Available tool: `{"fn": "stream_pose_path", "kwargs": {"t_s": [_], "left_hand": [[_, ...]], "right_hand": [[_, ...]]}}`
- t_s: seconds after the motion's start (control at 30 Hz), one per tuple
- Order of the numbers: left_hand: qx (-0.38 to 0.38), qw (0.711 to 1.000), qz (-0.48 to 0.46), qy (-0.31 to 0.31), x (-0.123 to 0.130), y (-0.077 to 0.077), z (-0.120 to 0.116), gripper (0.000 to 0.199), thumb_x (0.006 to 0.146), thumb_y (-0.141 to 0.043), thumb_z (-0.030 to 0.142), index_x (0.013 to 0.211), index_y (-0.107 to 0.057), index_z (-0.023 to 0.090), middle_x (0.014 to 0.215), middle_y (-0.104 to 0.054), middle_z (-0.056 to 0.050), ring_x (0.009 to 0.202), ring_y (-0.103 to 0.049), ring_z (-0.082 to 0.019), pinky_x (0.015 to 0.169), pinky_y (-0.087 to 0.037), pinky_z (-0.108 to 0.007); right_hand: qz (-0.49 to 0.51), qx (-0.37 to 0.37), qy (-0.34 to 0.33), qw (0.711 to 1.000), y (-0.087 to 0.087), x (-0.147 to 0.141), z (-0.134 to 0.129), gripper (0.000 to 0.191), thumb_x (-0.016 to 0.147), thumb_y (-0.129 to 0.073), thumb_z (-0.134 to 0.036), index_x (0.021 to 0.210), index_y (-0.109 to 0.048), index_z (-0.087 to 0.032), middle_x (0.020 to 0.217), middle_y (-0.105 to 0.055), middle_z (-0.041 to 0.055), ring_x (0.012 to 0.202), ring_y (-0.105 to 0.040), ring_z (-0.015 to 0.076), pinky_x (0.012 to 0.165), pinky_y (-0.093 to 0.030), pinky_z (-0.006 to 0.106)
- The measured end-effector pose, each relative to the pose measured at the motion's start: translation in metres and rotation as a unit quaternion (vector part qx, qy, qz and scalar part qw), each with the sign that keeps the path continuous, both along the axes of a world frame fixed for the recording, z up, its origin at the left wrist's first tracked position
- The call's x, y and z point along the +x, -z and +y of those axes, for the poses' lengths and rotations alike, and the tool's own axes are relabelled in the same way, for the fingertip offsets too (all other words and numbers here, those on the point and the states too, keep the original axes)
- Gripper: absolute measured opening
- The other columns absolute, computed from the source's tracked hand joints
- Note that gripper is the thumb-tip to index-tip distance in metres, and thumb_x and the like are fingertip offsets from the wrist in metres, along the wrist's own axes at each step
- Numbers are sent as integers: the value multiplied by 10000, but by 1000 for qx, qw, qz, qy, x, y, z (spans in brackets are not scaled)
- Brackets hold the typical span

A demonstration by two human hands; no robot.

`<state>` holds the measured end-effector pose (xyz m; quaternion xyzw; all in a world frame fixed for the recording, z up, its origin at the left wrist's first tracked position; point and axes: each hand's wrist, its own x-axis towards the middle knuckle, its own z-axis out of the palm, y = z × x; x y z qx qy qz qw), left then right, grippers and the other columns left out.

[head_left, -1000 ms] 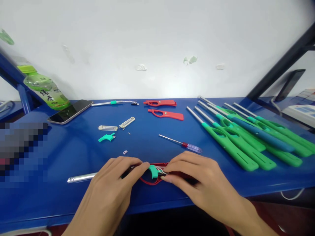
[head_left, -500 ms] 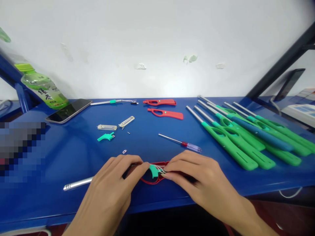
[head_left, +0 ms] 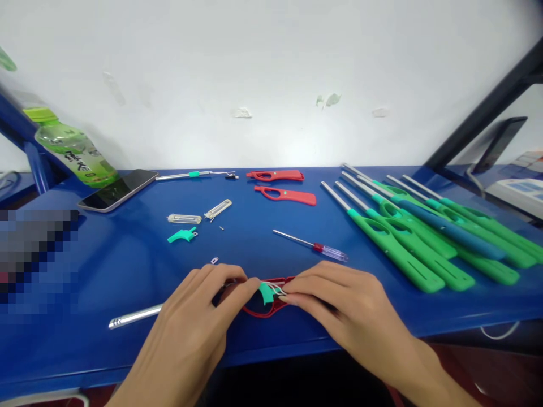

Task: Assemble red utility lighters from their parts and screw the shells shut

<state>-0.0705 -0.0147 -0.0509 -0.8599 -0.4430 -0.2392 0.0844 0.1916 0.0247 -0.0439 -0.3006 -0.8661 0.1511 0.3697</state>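
Observation:
A red lighter casing half (head_left: 262,314) lies at the table's front edge between my hands, with a teal trigger (head_left: 267,294) and thin white wires (head_left: 278,289) in it. My left hand (head_left: 199,311) is closed on the casing's front end, and a silver lighter tube (head_left: 134,316) sticks out to its left. My right hand (head_left: 343,299) pinches at the wires and the casing's handle end; its fingertips hide part of both. Ahead of my hands lie a second teal trigger (head_left: 182,236), two clear fuel tanks (head_left: 184,219) and a tiny metal piece (head_left: 214,260).
A screwdriver (head_left: 326,251) lies past my right hand. Several green long-necked lighters (head_left: 403,260) and a blue one (head_left: 449,229) are at the right. Red casings (head_left: 288,196) and a loose tube (head_left: 173,177) lie at the back. A phone (head_left: 121,190) and a bottle (head_left: 74,150) stand left.
The teal trigger has shifted very slightly to the right in the casing. Both hands keep nearly the same hold; the other things lie as before.

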Motion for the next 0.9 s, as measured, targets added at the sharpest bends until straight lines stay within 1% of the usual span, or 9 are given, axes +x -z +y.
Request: {"fn": "stream_pose_path", "kwargs": {"t_s": [0.23, 0.37, 0.53, 0.67, 0.9], "left_hand": [[0, 1000, 7, -1, -2, 2, -1, 505, 1012, -424, -66, 1355, -633, 240, 1213, -684, -64, 985, -658, -192, 962, -582, -393], [-6, 1000, 9, -1, -2, 3, -1, 509, 1001, -427, -65, 1357, -637, 231, 1210, -677, -70, 985, -655, -198, 976, -585, -409], [-19, 1000, 11, -6, -1, 2, -1, 530, 1006, -413, -61, 1341, -654, 272, 1216, -680, -59, 980, -654, -194, 985, -583, -415], [-26, 1000, 11, -10, -1, 2, 0, 547, 1000, -398, -63, 1326, -670, 281, 1210, -686, -56, 971, -662, -187, 995, -578, -407], [-18, 1000, 16, -14, 0, 2, -1, 546, 990, -405, -70, 1347, -636, 273, 1218, -683, -60, 1001, -671, -206, 949, -596, -401]], "right_hand": [[3, 0, -2, 1000, 0, 0, 1, 110, 1069, -682, -170, 1096, -784, -200, 1029, -850, 3, 889, -789, 165, 852, -618, 285], [-3, -4, -2, 1000, 0, 0, 1, 129, 1085, -656, -176, 1087, -784, -197, 1035, -847, 4, 898, -786, 167, 857, -611, 286], [-12, -10, -10, 1000, -1, 1, 0, 168, 1110, -611, -191, 1080, -775, -205, 1042, -846, 5, 914, -787, 165, 865, -611, 287], [-10, -13, -9, 1000, 0, 2, 0, 175, 1118, -598, -195, 1106, -771, -214, 1065, -845, 5, 924, -786, 165, 871, -615, 290], [-16, 2, -6, 1000, -1, 1, 2, 208, 1127, -578, -210, 1072, -778, -201, 1027, -844, 8, 903, -786, 169, 853, -619, 288]]}}
